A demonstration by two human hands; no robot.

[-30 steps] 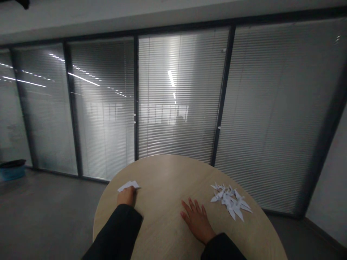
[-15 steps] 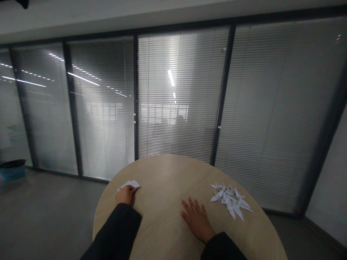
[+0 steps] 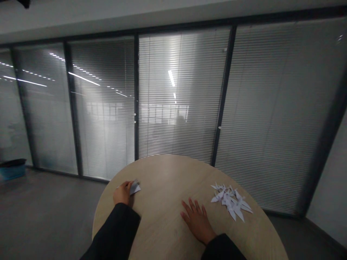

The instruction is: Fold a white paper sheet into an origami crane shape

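Note:
At the left side of the round table, my left hand point(image 3: 121, 194) is closed in a pinch on a small piece of white paper point(image 3: 135, 188). The paper stands tilted up from the tabletop, and part of it is hidden behind my fingers. Near the middle, my right hand point(image 3: 197, 220) lies flat on the wood with its fingers spread, holding nothing. To the right of that hand is a pile of white folded paper cranes point(image 3: 231, 200), several of them overlapping with pointed wings and tails.
The round wooden table point(image 3: 165, 173) curves away in front of me. Behind it stands a glass partition with closed blinds point(image 3: 176, 137) and dark frames. A blue bin with a black lining point(image 3: 13, 170) is on the grey floor at far left.
My left hand has shifted slightly left, and the paper in its fingers now tilts up with more of its face showing. My right hand and the cranes have stayed put.

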